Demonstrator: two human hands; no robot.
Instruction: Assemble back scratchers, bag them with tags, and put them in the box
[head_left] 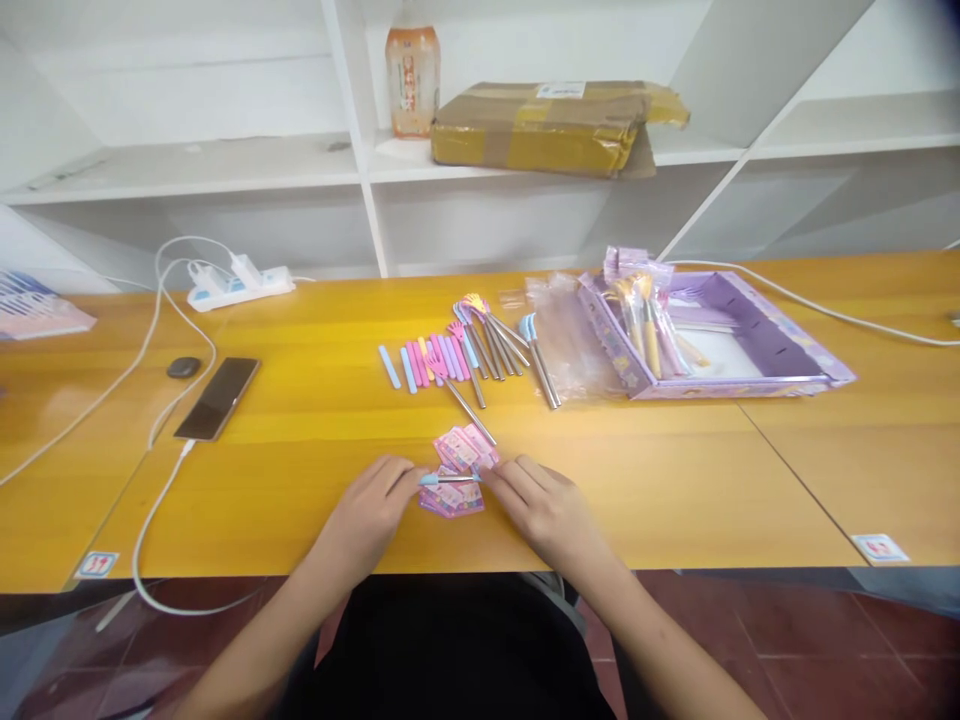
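Observation:
Between my hands lies a small back scratcher [454, 479] with a metal rod and light blue ends, held level just above the pink printed cards [450, 499]. My left hand [379, 500] pinches its blue left end. At its right end, my right hand [536, 500] grips the other blue part, which the fingers mostly hide. Just beyond the cards, a pink hand-shaped back scratcher [466, 408] lies slanted. Behind it are a row of coloured handle sleeves [439, 360] and a bunch of metal-rod scratchers [499, 345]. Two blue-headed scratchers [541, 365] lie to their right.
A purple tray [780, 385] with wooden-handled brushes [646, 325] stands at right, beside clear plastic bags [574, 345]. At left are a phone [219, 398] on a white cable, a black earbud case [184, 367] and a power strip [244, 287]. A taped carton [555, 125] sits on the shelf.

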